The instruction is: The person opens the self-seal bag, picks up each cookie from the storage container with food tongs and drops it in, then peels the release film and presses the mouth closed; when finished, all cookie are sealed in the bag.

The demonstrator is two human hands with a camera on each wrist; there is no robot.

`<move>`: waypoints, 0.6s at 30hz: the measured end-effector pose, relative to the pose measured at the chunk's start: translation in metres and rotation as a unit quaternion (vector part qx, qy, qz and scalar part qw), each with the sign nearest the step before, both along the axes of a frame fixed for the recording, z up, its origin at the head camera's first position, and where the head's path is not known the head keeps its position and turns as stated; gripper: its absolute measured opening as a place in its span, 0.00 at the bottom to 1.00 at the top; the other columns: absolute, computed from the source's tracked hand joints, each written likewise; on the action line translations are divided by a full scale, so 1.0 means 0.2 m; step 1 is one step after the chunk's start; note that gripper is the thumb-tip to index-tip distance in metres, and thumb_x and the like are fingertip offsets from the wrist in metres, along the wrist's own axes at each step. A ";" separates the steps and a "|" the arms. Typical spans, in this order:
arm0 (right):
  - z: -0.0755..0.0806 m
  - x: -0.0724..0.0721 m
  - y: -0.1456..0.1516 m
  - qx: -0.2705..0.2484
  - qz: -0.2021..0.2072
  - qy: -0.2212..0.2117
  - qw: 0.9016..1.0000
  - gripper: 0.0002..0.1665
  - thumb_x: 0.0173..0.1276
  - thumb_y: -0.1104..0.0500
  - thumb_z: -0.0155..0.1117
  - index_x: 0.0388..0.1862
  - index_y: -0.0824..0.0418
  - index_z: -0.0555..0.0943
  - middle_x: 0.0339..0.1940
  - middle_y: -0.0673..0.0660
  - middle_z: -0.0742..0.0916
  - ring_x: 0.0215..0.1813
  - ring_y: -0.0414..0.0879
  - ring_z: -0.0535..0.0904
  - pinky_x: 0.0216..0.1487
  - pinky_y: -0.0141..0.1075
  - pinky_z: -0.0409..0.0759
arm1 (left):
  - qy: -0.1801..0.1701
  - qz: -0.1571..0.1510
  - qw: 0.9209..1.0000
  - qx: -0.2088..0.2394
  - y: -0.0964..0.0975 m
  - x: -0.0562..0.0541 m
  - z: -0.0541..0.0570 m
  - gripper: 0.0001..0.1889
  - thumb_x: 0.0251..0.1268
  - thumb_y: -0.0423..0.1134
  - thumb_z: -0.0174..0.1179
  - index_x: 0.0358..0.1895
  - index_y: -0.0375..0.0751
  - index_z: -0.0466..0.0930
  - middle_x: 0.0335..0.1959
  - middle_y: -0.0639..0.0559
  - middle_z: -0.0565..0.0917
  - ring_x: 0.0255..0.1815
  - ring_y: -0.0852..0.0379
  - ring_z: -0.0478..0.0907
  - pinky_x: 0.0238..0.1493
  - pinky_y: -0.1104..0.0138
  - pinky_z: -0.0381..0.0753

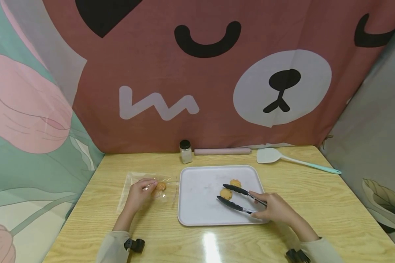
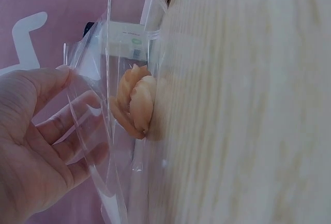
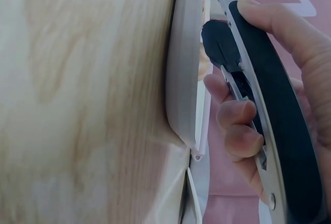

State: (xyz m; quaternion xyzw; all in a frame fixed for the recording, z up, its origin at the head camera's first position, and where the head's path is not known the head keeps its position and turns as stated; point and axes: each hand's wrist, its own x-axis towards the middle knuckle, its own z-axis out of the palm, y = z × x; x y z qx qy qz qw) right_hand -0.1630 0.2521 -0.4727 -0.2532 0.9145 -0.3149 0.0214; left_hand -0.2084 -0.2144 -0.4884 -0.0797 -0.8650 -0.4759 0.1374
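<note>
My left hand [image 1: 139, 195] pinches the edge of a clear plastic bag [image 2: 90, 154] between thumb and finger, lifting its upper layer in the left wrist view. Several golden cookies [image 2: 138, 102] lie inside that bag, left of a white tray [image 1: 197, 208]. In my right hand [image 1: 278, 208] is a pair of tongs [image 3: 279, 115] with black tips and metal arms. The tong arms are spread over the tray, one tip on each side of a round cookie [image 1: 226, 194]. Just behind it lies a second cookie [image 1: 235, 182], partly covered by the upper tip.
Behind the tray stand a black-lidded jar [image 1: 185, 152] and a pink rolling pin [image 1: 222, 151]. A white spatula [image 1: 270, 155] with a green handle end lies at the back right. A printed cloth [image 1: 214, 76] hangs right behind the table [image 1: 312, 193].
</note>
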 end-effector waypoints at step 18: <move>-0.03 0.01 0.02 -0.007 -0.018 -0.040 0.999 0.40 0.50 0.52 0.76 0.60 0.67 0.75 0.35 0.54 0.86 0.17 0.31 0.58 0.17 0.27 0.66 | -0.017 0.000 1.000 0.009 0.01 0.00 0.00 0.07 0.59 0.30 0.64 0.39 0.31 0.85 0.42 0.41 0.84 0.51 0.42 0.78 0.51 0.50 0.78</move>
